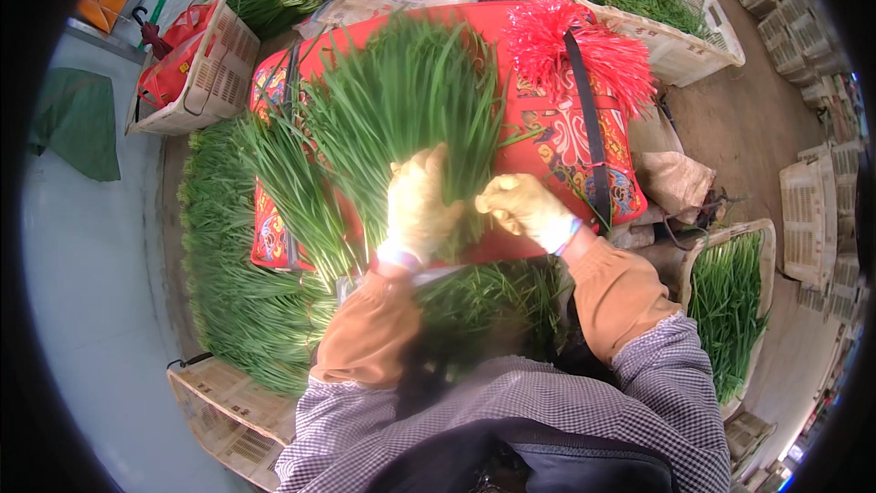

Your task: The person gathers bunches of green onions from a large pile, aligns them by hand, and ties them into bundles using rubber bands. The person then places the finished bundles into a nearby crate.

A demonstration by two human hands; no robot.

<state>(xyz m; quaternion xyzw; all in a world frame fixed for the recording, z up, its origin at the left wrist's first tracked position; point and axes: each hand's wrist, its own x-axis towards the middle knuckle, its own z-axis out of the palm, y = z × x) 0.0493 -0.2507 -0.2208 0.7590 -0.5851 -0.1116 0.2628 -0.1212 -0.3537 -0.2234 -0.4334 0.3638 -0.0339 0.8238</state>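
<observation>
A wide fan of garlic chives (410,82) lies across a red patterned cushion-like bundle (510,246), leaf tips pointing away from me. My left hand (421,202), in a pale yellow glove, is over the lower stalks and curls around part of them; its palm side is hidden. Just right of these stalks is my right hand (523,209), gloved alike, with its fingers bent inward. Blur hides whether a stalk is between those fingertips. A smaller bunch of chives (294,185) lies at the left edge of the red surface.
More chives (233,287) are piled at left, above a plastic crate (229,397). Loose greens (493,294) lie below my hands. Crates of greens stand at upper right (657,48) and lower right (766,274). A red tinsel tuft (575,48) and a dark strap (588,116) sit on the bundle.
</observation>
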